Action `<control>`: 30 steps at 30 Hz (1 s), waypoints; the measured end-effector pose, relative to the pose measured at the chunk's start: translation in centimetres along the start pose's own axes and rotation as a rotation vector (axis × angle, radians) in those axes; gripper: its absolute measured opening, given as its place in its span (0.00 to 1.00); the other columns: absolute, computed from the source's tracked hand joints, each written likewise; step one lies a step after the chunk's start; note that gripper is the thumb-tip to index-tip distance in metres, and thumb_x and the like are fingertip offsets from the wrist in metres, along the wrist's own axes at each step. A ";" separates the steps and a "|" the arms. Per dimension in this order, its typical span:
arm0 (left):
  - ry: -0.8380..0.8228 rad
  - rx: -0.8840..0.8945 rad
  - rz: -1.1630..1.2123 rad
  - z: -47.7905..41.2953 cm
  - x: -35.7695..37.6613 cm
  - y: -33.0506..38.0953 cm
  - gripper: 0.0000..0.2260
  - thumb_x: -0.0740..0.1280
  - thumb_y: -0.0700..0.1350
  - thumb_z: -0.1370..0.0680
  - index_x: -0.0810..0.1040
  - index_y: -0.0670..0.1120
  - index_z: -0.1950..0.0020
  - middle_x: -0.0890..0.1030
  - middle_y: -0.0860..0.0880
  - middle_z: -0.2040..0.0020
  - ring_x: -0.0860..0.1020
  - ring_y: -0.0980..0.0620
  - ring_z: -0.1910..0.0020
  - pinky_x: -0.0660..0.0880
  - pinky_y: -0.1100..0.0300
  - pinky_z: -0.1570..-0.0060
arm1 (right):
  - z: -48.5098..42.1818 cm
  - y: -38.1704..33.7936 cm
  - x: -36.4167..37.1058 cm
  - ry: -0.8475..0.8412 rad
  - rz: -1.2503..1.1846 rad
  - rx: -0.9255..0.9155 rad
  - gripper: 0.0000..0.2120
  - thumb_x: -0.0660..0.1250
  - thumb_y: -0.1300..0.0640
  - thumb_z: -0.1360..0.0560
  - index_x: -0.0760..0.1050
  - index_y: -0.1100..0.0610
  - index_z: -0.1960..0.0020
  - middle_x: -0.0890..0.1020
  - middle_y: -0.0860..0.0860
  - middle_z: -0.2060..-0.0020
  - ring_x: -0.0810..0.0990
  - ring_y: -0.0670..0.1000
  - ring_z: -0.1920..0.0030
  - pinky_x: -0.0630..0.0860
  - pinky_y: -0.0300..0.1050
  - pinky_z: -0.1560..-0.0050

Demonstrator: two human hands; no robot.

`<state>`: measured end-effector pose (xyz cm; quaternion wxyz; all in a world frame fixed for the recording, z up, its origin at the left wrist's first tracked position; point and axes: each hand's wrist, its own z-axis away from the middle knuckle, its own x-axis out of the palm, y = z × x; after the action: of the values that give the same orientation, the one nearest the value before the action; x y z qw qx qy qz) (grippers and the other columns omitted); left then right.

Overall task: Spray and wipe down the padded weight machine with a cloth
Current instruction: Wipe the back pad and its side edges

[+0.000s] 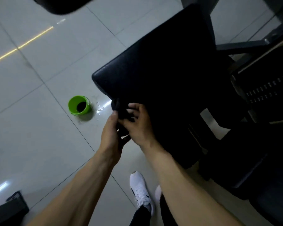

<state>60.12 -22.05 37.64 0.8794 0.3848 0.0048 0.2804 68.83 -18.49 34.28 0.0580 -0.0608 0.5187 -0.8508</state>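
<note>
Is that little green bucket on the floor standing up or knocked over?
Upright. The small green plastic bucket rests on its base, mouth up, something dark inside; wet splashes dot the grey tiled floor beside it.

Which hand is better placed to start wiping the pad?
Right, likely: the right hand is at the pad's near edge, pinching the cloth; the left hand holds the cloth farther out, over the floor.

No text could be read anywhere. At the right edge of the frame, the weight stack (266,88) carried two rows of small pale marks, too small and blurred to make out as numbers. At the bottom centre, the white shoe (141,193) bore a dark side marking, its brand not legible.
</note>
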 end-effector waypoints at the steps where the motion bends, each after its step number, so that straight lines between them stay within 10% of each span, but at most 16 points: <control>1: -0.032 0.021 0.023 -0.2 -0.1 0.6 0.15 0.58 0.54 0.15 0.80 0.51 0.36 0.86 0.46 0.46 0.83 0.47 0.51 0.78 0.48 0.48 | 0.2 -0.5 0.0 -0.027 -0.006 -0.017 0.17 0.73 0.66 0.24 0.75 0.54 0.38 0.84 0.50 0.46 0.85 0.43 0.48 0.82 0.41 0.48; 7: 0.183 0.016 0.299 -2.7 -0.4 0.6 0.12 0.62 0.46 0.16 0.78 0.44 0.35 0.86 0.47 0.52 0.84 0.48 0.51 0.82 0.53 0.54 | -1.0 -2.0 -2.1 0.029 0.610 -0.488 0.16 0.64 0.56 0.22 0.83 0.55 0.37 0.82 0.48 0.38 0.79 0.45 0.37 0.77 0.42 0.35; 13: 0.331 0.200 0.385 -7.1 -1.7 1.0 0.06 0.65 0.44 0.16 0.80 0.48 0.42 0.85 0.49 0.50 0.82 0.51 0.54 0.79 0.55 0.55 | -5.6 4.9 -8.7 -0.024 1.383 -0.780 0.27 0.55 0.49 0.15 0.59 0.52 0.17 0.54 0.55 0.17 0.52 0.58 0.17 0.56 0.65 0.21; 19: 0.341 0.593 0.214 -14.0 0.2 2.3 0.08 0.67 0.48 0.19 0.82 0.47 0.44 0.86 0.48 0.45 0.83 0.50 0.44 0.79 0.49 0.37 | -7.4 8.2 -10.1 0.056 1.311 -1.038 0.27 0.53 0.47 0.15 0.61 0.54 0.18 0.56 0.55 0.17 0.52 0.57 0.17 0.54 0.64 0.20; 30: 0.327 0.872 0.046 -13.9 1.6 -9.5 0.14 0.62 0.58 0.21 0.80 0.49 0.48 0.84 0.49 0.51 0.81 0.51 0.52 0.79 0.46 0.44 | -8.7 9.7 -10.5 0.070 1.119 -1.114 0.24 0.53 0.46 0.17 0.65 0.52 0.23 0.61 0.50 0.18 0.54 0.51 0.17 0.54 0.57 0.19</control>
<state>62.98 -17.07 21.78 0.6169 0.6692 0.2521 0.3288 78.14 -13.56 21.27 0.4223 0.2158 0.8234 -0.3117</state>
